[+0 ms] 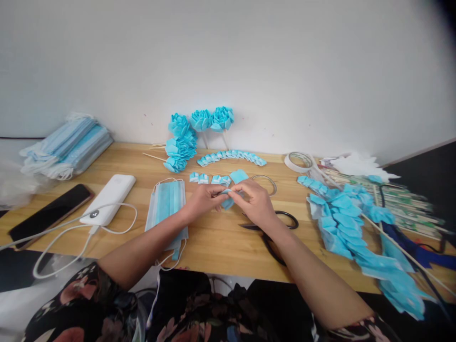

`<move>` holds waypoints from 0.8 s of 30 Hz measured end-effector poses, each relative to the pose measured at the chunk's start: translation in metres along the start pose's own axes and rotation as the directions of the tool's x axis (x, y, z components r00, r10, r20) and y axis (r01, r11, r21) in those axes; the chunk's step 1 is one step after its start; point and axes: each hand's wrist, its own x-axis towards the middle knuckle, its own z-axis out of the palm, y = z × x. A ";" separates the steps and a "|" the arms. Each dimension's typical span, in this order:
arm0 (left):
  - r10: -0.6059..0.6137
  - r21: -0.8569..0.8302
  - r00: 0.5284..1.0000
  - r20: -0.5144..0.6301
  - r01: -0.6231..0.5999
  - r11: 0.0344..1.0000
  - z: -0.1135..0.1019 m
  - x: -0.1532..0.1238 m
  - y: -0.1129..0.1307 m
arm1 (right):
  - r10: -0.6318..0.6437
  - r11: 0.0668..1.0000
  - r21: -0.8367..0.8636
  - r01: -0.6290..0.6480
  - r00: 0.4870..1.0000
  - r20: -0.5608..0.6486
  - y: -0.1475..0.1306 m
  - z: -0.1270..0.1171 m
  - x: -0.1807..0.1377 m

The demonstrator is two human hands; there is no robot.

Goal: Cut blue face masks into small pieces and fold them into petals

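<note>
Over the middle of the wooden table, my left hand and my right hand meet, both pinching a small folded piece of blue mask fabric between fingertips. Just beyond them lie a few folded blue petals and a blue square. A flat blue face mask lies under my left wrist. Black scissors rest beneath my right forearm.
Three blue fabric flowers on sticks lean on the wall, above a curved row of petals. A mask stack, phone and white power bank sit left. A tape roll and blue cut pieces lie right.
</note>
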 end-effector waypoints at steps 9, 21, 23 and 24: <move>-0.016 -0.184 0.989 -0.148 -0.012 0.983 -0.001 0.001 0.007 | 0.242 0.935 0.239 -0.262 0.964 0.111 0.002 0.003 -0.002; -0.072 -0.188 0.973 -0.219 0.030 0.982 -0.005 -0.001 0.012 | 0.223 0.962 0.163 -0.219 0.975 -0.002 0.002 -0.002 0.000; -0.126 -0.237 0.970 -0.207 0.075 0.969 -0.007 0.001 0.009 | 0.216 0.967 0.140 -0.211 0.976 -0.021 0.003 -0.002 0.000; -0.148 -0.272 0.969 -0.197 0.091 0.958 -0.007 0.002 0.007 | 0.208 0.971 0.127 -0.203 0.978 -0.026 0.003 -0.002 0.000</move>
